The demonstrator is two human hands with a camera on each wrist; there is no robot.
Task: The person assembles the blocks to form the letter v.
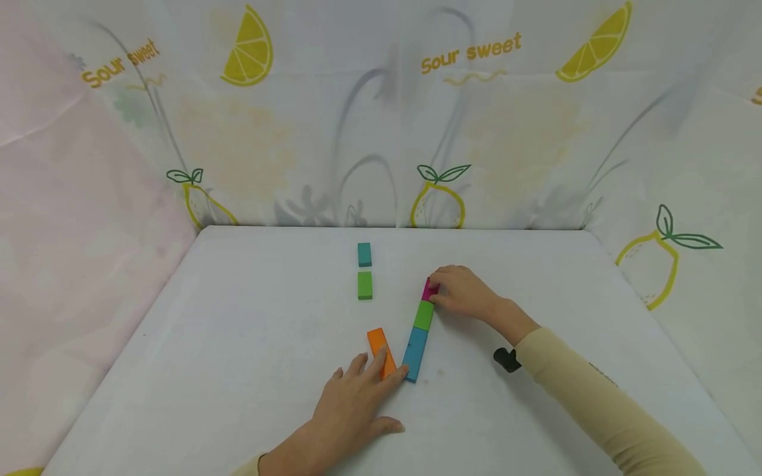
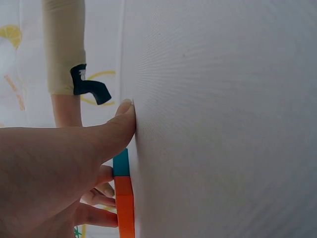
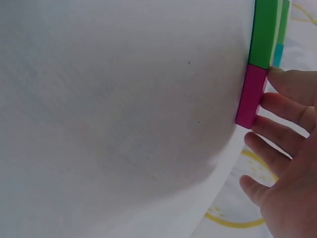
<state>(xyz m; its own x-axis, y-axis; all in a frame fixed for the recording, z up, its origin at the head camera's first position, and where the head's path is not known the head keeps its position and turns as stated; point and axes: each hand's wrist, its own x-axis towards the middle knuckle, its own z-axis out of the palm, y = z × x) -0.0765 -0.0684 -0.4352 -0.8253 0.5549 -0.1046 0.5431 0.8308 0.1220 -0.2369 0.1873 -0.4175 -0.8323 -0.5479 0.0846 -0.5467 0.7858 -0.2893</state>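
On the white table (image 1: 238, 330), a magenta block (image 1: 425, 291), a green block (image 1: 424, 315) and a longer blue block (image 1: 416, 350) lie end to end in a slanting row. My right hand (image 1: 467, 292) touches the magenta block at the far end; in the right wrist view its fingertips rest along that block, with the thumb near the joint to the green one. Left of the row's near end lies an orange block (image 1: 378, 340), tilted toward it. My left hand (image 1: 351, 404), fingers spread, touches the orange block and reaches the blue block's near end.
Farther back, a loose green block (image 1: 365, 285) and a teal block (image 1: 364, 254) lie one behind the other with a small gap. A black attachment (image 1: 507, 360) sticks out by the right sleeve. A lemon-printed cloth (image 1: 321, 132) stands behind the table.
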